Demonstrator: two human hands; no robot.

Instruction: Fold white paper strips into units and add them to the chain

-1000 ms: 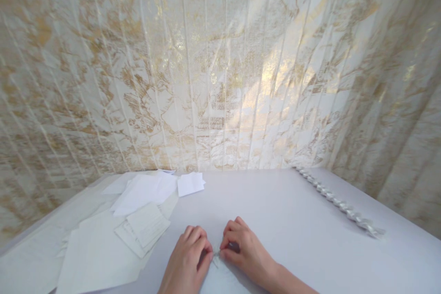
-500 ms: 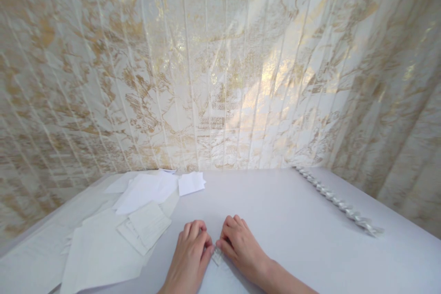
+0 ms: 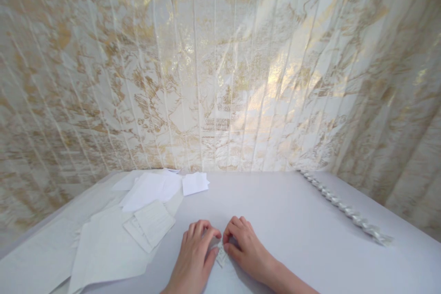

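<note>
A small piece of folded paper (image 3: 220, 258) with faint printing is between my two hands, low in the middle of the head view. My left hand (image 3: 195, 251) is on its left side, the thumb tip at the paper's edge and the index finger lifted apart from the thumb. Over on the right, my right hand (image 3: 245, 248) has its fingers curled, with thumb and index finger closed at the paper's upper right edge. The fingertips partly cover the paper, so its full shape is hidden.
Left of my hands lie loose paper sheets (image 3: 110, 248) and smaller cut pieces (image 3: 155, 223). A small white paper stack (image 3: 195, 184) sits farther back. A long braided strip of folded paper (image 3: 344, 209) runs along the right of the white table (image 3: 268, 197). A patterned curtain (image 3: 220, 78) hangs behind.
My left index finger has moved away from the thumb, opening a gap. The right hand stays at the folded paper. The whole view has shifted slightly.
</note>
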